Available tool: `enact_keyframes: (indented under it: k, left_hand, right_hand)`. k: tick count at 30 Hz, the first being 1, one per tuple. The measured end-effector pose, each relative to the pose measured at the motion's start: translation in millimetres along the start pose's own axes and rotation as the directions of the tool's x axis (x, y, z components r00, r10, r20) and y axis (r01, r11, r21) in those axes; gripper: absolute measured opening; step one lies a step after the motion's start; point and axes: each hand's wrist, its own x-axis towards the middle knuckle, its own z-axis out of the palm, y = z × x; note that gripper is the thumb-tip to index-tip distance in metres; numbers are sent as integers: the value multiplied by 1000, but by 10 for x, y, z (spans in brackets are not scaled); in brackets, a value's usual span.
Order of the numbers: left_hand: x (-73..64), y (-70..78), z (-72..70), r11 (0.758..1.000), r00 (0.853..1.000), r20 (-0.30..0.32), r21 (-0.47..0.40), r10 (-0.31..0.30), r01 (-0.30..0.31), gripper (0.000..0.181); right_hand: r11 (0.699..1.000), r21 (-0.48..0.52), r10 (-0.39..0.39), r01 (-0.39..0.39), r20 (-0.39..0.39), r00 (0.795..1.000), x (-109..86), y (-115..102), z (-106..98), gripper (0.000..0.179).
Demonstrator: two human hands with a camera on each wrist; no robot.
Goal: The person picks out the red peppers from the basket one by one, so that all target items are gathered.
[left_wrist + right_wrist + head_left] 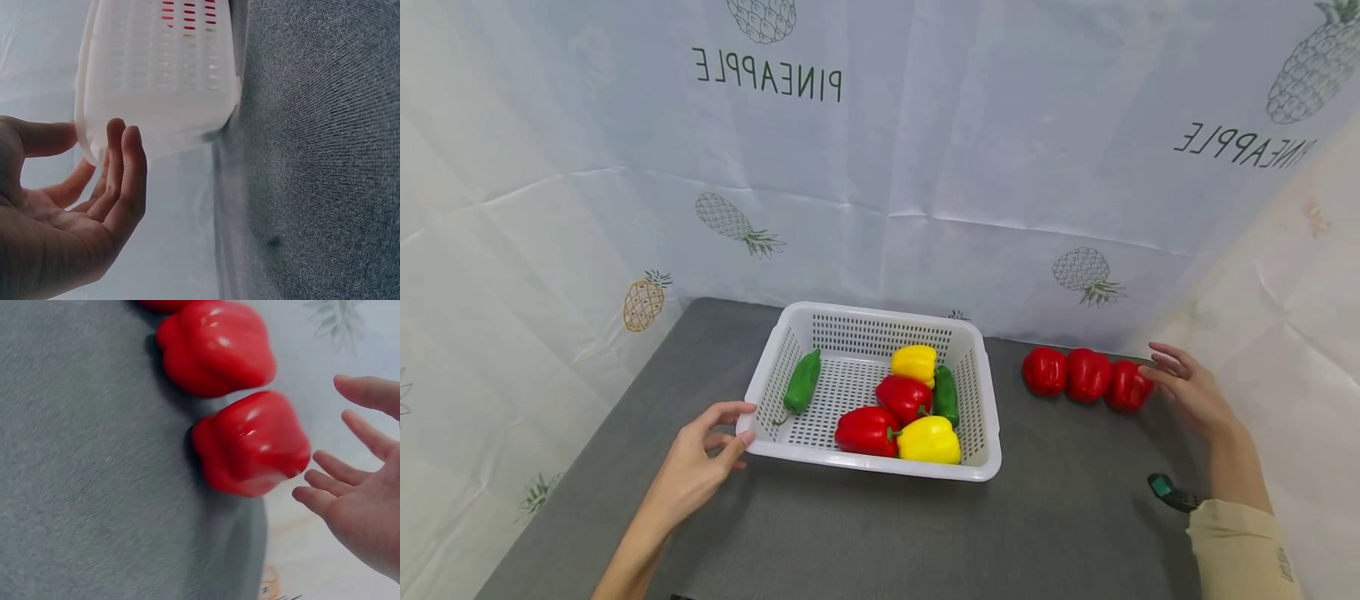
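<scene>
A white perforated plastic basket (865, 469) stands on the dark table. My left hand (700, 458) grips its near left corner; in the left wrist view the thumb meets the rim and the fingers (128, 169) curve round below it. Inside lie a green pepper (802, 382) at the left and, toward the right, two red bell peppers (867, 432), two yellow bell peppers (929, 440) and a slim dark green vegetable (946, 396). Three more red bell peppers (1087, 375) form a row right of the basket. My right hand (1193, 393), fingers spread, is at the rightmost bell pepper (250, 445).
A white cloth (925, 150) printed with pineapples hangs behind the grey table (880, 533) and along its sides. Near my right forearm lies a small black object with a green patch (1165, 487). A dark bit shows at the bottom edge.
</scene>
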Motion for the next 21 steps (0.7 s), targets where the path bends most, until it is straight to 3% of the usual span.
enact_keyframes:
  k: [3, 7, 14, 21]
  left_hand:
    - [2, -2, 0, 1000, 1000, -2, -4, 2, -2, 41]
    - [6, -4, 3, 1000, 1000, -4, -3, 3, -3, 42]
    - [1, -3, 5, 1000, 1000, -2, 1, -6, 6, 42]
    - [-4, -4, 4, 1000, 1000, 0, 4, -12, 12, 43]
  right_hand:
    - [987, -159, -13, 8, -32, 999, -25, -126, 9, 58]
    - [972, -234, -38, 22, -64, 997, -30, -283, 49, 69]
    - [945, -298, -165, 136, -73, 984, -50, -586, 234, 69]
    - [900, -274, -362, 339, -34, 932, -68, -895, 442, 63]
